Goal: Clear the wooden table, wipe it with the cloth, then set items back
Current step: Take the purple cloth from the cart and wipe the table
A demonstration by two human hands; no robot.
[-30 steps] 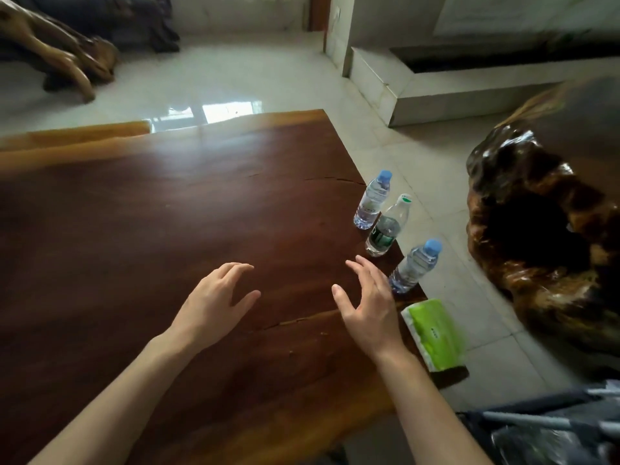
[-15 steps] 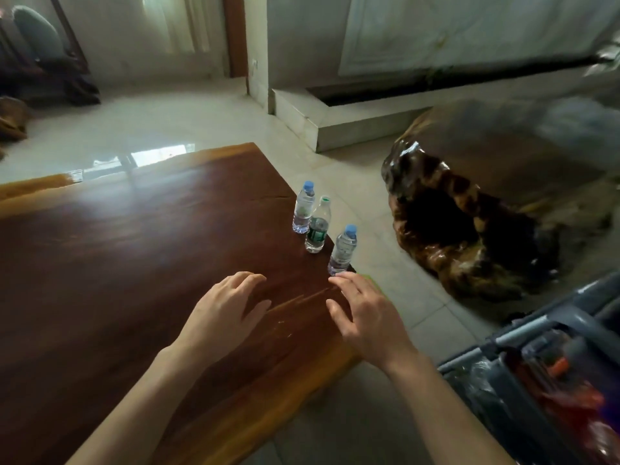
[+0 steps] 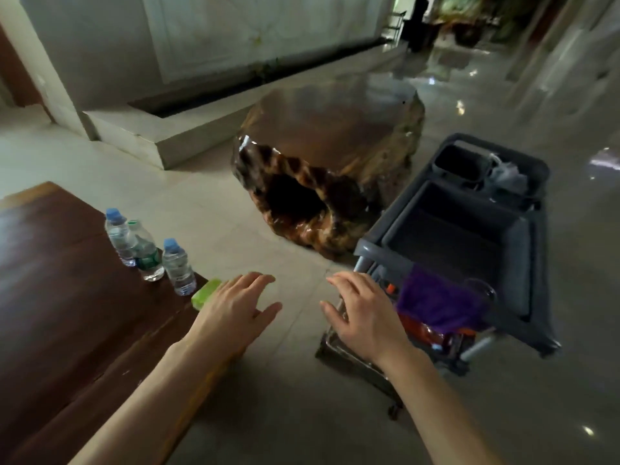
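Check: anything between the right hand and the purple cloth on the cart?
Nothing in the head view. The right hand, open and empty, sits just left of the cloth draped on the cart.

No legible text on any bottle label (image 3: pixel 147 260).

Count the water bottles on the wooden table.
3, clustered upright at the wooden table's right edge: far blue-capped bottle, green-labelled bottle beside it, near blue-capped bottle next to the green pack. None looks hidden.

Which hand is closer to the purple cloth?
The right hand. It is just left of the purple cloth on the cart. The left hand is farther left, by the green pack.
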